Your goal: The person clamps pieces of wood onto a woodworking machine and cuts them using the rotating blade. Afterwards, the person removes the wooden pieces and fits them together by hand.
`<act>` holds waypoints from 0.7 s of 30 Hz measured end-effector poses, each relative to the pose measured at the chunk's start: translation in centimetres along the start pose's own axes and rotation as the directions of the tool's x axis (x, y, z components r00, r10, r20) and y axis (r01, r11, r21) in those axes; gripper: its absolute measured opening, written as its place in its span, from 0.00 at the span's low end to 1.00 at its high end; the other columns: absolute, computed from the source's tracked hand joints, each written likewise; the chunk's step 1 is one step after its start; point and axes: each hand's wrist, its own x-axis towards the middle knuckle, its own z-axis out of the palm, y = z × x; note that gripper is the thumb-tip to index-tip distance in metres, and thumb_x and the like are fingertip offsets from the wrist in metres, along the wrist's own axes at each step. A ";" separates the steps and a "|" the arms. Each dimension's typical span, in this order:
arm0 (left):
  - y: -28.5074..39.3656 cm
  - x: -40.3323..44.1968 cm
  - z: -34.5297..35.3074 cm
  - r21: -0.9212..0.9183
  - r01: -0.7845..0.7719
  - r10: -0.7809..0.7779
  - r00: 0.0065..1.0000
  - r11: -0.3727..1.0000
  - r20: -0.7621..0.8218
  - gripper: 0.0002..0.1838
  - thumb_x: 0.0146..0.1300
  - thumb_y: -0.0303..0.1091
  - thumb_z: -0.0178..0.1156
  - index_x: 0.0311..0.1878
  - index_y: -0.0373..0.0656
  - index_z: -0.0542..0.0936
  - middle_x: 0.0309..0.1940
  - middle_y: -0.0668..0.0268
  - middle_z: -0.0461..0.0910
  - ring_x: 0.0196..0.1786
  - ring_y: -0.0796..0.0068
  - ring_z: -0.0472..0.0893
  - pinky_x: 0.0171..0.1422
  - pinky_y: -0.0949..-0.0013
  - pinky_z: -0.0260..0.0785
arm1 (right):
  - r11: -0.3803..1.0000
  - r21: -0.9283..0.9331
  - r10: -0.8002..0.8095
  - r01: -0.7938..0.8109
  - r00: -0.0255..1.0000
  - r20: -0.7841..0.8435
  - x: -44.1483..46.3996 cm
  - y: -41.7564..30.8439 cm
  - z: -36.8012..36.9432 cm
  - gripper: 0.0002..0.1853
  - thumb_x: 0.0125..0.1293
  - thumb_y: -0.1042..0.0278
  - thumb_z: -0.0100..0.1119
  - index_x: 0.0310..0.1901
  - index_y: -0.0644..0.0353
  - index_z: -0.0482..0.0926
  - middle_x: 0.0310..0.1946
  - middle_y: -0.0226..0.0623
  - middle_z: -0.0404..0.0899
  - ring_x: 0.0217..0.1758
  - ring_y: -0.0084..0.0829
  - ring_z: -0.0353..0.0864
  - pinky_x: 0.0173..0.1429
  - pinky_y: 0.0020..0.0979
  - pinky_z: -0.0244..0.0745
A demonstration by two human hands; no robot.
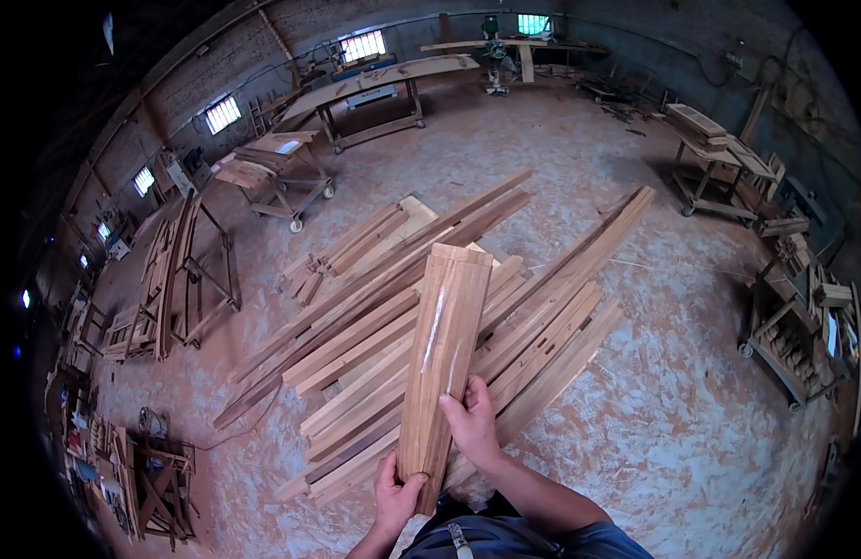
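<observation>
A thick wooden board [437,345] with whitish streaks along its face slants up in front of me, its far end pointing away. My left hand [396,492] grips its near end at the left edge, thumb on the face. Farther up, my right hand [472,424] is closed on the right edge, thumb also on top. The fingers beneath the board are hidden. Under and around it, several long planks [365,373] lie on the floor in a loose slanting stack, and the board covers part of them.
A wheeled trolley [286,186] with wood pieces stands left, and a long workbench [379,88] at the back. A leaning plank rack [193,270] is on the left. To the right are a wheeled table [719,163] and a loaded cart [789,349]. Sawdust marks the floor [663,401].
</observation>
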 end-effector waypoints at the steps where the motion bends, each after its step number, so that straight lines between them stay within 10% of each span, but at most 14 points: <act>1: 0.1 0.0 0.1 -0.012 0.010 -0.010 1.000 1.000 -0.002 0.31 0.54 0.28 0.72 0.61 0.34 0.75 0.47 0.59 0.77 0.51 0.67 0.77 0.60 0.65 0.70 | 1.000 0.009 -0.003 0.003 1.000 -0.001 0.1 0.1 0.0 0.22 0.67 0.76 0.63 0.59 0.68 0.67 0.50 0.39 0.79 0.53 0.26 0.79 0.60 0.30 0.74; 21: -0.9 1.1 0.6 -0.102 0.066 -0.066 0.998 0.993 0.008 0.33 0.51 0.24 0.72 0.63 0.34 0.74 0.50 0.61 0.77 0.54 0.69 0.78 0.62 0.66 0.71 | 0.999 0.031 0.004 -0.005 1.000 0.027 1.0 0.7 -0.3 0.19 0.71 0.72 0.60 0.59 0.67 0.68 0.53 0.37 0.78 0.56 0.25 0.76 0.65 0.31 0.70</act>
